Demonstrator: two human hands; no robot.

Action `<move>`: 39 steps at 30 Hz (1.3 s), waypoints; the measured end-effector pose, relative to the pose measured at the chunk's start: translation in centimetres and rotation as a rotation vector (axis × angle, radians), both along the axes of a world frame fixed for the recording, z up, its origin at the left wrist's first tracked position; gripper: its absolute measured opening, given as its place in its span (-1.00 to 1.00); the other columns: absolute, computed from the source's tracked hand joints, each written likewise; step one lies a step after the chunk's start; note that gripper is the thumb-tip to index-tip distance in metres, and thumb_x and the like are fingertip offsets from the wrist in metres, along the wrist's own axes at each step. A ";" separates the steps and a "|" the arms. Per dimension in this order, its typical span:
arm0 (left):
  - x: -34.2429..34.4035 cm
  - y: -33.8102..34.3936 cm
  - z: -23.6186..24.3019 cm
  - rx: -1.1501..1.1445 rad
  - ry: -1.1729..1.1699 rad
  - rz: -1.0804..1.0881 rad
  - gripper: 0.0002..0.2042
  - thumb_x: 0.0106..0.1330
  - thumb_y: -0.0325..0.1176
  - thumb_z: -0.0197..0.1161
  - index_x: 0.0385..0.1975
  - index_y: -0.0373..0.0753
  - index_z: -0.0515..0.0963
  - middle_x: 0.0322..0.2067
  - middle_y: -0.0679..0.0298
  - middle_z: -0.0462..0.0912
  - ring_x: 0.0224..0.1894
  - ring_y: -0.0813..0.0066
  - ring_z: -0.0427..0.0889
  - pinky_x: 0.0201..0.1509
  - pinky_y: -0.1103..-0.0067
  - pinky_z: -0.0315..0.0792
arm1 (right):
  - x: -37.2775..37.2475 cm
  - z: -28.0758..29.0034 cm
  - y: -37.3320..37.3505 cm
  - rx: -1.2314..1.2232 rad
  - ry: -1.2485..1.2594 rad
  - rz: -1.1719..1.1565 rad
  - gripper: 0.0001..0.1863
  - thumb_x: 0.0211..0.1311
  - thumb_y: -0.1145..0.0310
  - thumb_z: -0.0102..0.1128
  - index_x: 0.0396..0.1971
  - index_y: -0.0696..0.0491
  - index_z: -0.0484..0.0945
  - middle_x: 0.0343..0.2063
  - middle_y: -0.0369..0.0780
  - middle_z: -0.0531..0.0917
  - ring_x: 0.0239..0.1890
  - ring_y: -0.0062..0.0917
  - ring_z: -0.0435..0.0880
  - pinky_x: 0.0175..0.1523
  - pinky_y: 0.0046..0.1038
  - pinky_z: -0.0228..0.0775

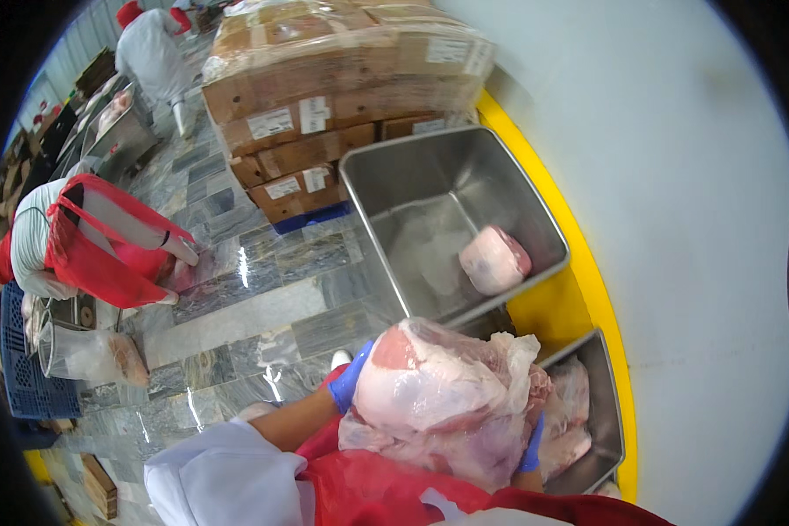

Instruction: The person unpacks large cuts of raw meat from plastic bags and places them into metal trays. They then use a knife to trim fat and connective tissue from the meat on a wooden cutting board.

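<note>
Between my two blue-gloved hands is a large cut of raw meat (430, 386) in clear plastic film, pale fat on top and pink flesh at the sides. My left hand (351, 379) grips its left edge. My right hand (532, 447) is closed against its right side, mostly hidden by the meat. Beyond the meat stands a deep steel tub (412, 188) with one block of meat (495, 260) in its near right corner. Close by my right hand, a second steel tub (612, 438) contains more wrapped meat (570, 394).
Film-wrapped cardboard boxes (324, 88) are stacked on a blue pallet beyond the tub. A white wall (701, 219) with a yellow base strip (607, 324) runs along the right. At left, a person in a red apron (105, 237) bends near a blue crate (26, 351); another person (153, 53) stands farther back.
</note>
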State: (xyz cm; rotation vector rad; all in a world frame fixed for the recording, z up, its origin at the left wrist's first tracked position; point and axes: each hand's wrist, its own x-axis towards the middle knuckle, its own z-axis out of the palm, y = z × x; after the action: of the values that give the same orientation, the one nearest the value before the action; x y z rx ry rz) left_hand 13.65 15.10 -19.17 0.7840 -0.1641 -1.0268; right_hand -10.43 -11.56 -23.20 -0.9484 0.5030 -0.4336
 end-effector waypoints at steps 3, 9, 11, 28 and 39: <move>0.9 0.3 2.3 0.083 0.066 -0.039 -0.54 0.45 -0.04 -0.18 0.18 -0.20 0.34 0.07 0.24 0.50 0.09 0.35 0.48 0.27 0.43 0.28 | 0.5 -0.7 0.7 0.010 -0.069 -0.031 -0.39 0.40 -0.06 -0.30 0.27 0.05 0.18 0.17 -0.19 0.37 0.16 -0.40 0.39 0.26 -0.36 0.24; 3.7 1.1 4.9 0.131 -0.204 -0.143 -0.45 0.44 0.06 -0.21 0.28 -0.18 0.23 0.21 0.25 0.36 0.21 0.41 0.38 0.33 0.47 0.19 | 3.1 -2.4 2.9 -0.009 -0.263 -0.114 -0.42 0.42 -0.01 -0.30 0.26 0.08 0.19 0.16 -0.19 0.38 0.14 -0.42 0.41 0.23 -0.38 0.27; 4.2 -0.6 6.0 0.075 -0.233 -0.211 -0.40 0.40 0.13 -0.19 0.27 -0.18 0.24 0.21 0.23 0.37 0.21 0.36 0.38 0.33 0.44 0.20 | 3.1 -3.0 2.7 -0.076 -0.331 -0.185 -0.43 0.43 0.00 -0.30 0.26 0.09 0.19 0.15 -0.19 0.39 0.14 -0.42 0.41 0.22 -0.39 0.27; 0.4 2.9 8.6 0.620 -1.206 -0.433 -0.29 0.35 0.20 -0.12 0.28 -0.29 0.19 0.22 0.12 0.33 0.24 0.33 0.34 0.34 0.48 0.19 | 6.9 -8.1 17.6 0.115 -0.912 -0.171 -0.47 0.44 0.05 -0.26 0.19 0.15 0.17 0.05 -0.18 0.35 0.02 -0.45 0.37 0.06 -0.46 0.26; 29.3 -0.6 23.7 0.580 -1.787 -0.600 -0.29 0.27 0.12 0.11 0.28 -0.25 0.20 0.23 0.12 0.31 0.27 0.38 0.27 0.34 0.48 0.13 | 26.3 1.1 24.9 0.340 -0.399 -0.091 -0.48 0.33 -0.13 -0.15 -0.04 0.03 0.40 -0.31 -0.25 0.54 -0.39 -0.47 0.50 -0.35 -0.47 0.39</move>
State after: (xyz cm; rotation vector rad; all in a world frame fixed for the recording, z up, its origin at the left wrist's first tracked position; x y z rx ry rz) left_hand 42.96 14.49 4.49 2.0970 -1.7568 -0.5928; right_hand 15.85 13.29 -22.09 -0.4948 0.2442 -0.5829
